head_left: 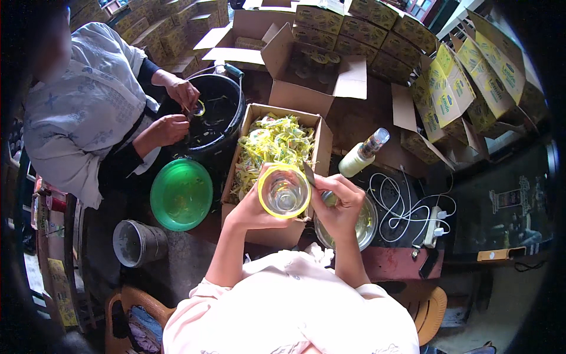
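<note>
Here, the left hand point(257, 207) is curled around a clear glass cup point(285, 193) with a bright yellow rim, its mouth facing up toward the head. The right hand point(344, 202) is mostly closed, fingers bent, pinching a thin dark blade point(309, 175) at the cup's right edge; I cannot tell whether the blade touches the rim. The cup is held above the near end of a cardboard box point(324, 146) heaped with yellow-green strips point(276, 138). Below the right hand sits a bowl point(368, 223), with a bottle point(355, 161) just beyond. To the left are a green basin point(180, 206) and a grey bucket point(154, 242). Farther off, a co-worker's hands point(183, 92) work beside a black tub point(234, 125).
</note>
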Demonstrator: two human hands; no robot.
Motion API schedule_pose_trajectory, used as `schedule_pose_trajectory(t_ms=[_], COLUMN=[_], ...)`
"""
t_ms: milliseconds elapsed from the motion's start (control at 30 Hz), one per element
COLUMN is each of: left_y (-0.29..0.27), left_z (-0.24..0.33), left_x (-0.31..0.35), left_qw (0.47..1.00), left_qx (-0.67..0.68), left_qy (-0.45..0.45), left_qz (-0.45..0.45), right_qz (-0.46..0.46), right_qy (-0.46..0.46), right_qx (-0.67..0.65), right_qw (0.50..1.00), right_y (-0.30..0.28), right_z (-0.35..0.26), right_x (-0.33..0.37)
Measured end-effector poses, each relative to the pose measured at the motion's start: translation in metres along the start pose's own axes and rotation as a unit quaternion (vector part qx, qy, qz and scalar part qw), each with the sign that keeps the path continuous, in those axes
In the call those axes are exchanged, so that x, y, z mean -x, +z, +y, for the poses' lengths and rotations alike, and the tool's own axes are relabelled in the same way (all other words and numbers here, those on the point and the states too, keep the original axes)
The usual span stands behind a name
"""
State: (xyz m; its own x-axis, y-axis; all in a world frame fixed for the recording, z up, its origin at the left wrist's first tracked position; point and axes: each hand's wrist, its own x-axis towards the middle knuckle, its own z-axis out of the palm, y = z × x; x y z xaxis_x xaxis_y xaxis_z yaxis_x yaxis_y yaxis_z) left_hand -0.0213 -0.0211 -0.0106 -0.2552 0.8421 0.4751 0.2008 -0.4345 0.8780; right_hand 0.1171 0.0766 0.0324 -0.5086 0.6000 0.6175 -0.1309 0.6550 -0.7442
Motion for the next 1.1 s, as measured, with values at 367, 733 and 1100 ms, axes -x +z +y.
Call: schedule_pose_trajectory(t_ms=[367,733,1100], left_y=[-0.002,-0.004,0.010], left_z=[-0.003,-0.011,-0.006], left_x=[0.000,-0.001,-0.003], left_qw=[0.997,0.998,0.985], left_qx=[-0.054,-0.021,0.156], left_qy=[-0.050,0.057,-0.029], left_qz=[-0.025,-0.010,0.064], right_qz=[0.000,0.004,0.054], right_qy=[0.000,-0.005,-0.029], right_qx=[0.025,0.009,0.051], right_qw=[1.000,1.000,0.997], right_y=[0.002,0.004,0.009], right_z=[0.003,0.004,-0.002], right_x=[-0.001,-0.003,-0.001])
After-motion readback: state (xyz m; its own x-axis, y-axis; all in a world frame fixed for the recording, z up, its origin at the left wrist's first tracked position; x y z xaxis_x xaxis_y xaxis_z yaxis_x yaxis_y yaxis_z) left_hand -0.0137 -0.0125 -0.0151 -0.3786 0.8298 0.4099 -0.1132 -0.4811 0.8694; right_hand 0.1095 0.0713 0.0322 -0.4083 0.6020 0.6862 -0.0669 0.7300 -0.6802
